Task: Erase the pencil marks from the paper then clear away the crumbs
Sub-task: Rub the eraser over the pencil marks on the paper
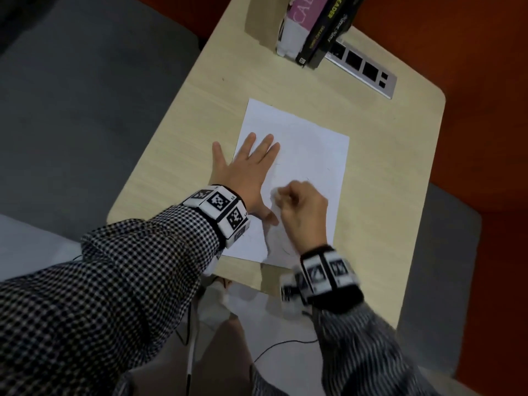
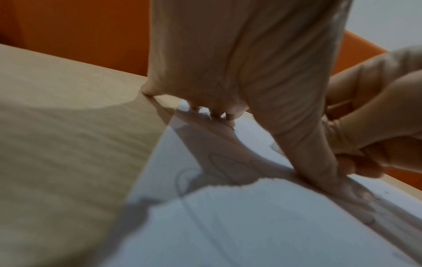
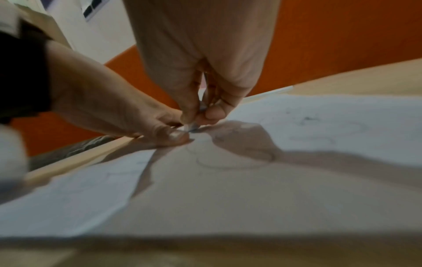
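Observation:
A white sheet of paper [image 1: 311, 155] lies on the pale wooden desk [image 1: 385, 172], with faint pencil loops [image 2: 219, 164] drawn on its near half. My left hand [image 1: 243, 170] lies flat with spread fingers on the sheet's left edge, its thumb [image 2: 319, 162] stretched toward the right hand. My right hand [image 1: 300, 204] pinches a small white eraser [image 3: 189, 127] and presses its tip onto the paper beside the left thumb [image 3: 175, 136]. More pencil lines [image 3: 319, 130] show to the right of the eraser.
Several books [image 1: 317, 24] stand at the desk's far edge next to a grey socket strip [image 1: 363, 67]. Orange floor [image 1: 485, 81] lies to the right and grey floor to the left. Cables hang below the desk's near edge.

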### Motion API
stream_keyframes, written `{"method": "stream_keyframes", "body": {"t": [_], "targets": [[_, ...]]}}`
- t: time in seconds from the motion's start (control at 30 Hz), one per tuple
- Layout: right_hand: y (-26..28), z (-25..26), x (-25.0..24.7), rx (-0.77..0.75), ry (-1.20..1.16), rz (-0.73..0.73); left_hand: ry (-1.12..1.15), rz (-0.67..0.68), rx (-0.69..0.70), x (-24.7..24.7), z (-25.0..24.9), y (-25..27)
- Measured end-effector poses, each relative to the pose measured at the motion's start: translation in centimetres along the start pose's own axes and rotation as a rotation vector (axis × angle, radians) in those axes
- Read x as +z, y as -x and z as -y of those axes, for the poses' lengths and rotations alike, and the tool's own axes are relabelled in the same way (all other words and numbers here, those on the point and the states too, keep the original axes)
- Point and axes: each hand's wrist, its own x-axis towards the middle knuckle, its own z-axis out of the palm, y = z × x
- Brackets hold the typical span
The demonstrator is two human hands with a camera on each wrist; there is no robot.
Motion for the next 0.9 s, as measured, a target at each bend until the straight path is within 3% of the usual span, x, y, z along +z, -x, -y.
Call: {"method": "stream_keyframes", "body": {"t": [0.07,0.2,0.4,0.57,0.77,0.9], "targets": [[0.0,0.3,-0.1,-0.011,-0.025,0.018,-0.009,-0.001,0.0,-0.1,0.0,0.0],[-5.4,1.9,0.3,-0.036,0.03,0.04,0.013,0.001,-0.002,-0.1,-0.1,0.0],[-0.2,1.1,0.5,-0.056,0.013,0.045,0.0,-0.02,-0.013,-0.1,-0.1,0.1],[-4.8,1.9,0.9,-0.021,-0.008,0.001,0.02,0.007,-0.01,-0.2,-0.2,0.0],[1.8,-1.5,-0.6,0.05,-0.018,-0.015,-0.005,0.003,-0.013,0.1,0.0,0.0],[-3.2,0.0,-0.3,0.007,-0.021,-0.009,-0.005,-0.009,-0.004,0.3,0.0,-0.2]]}}
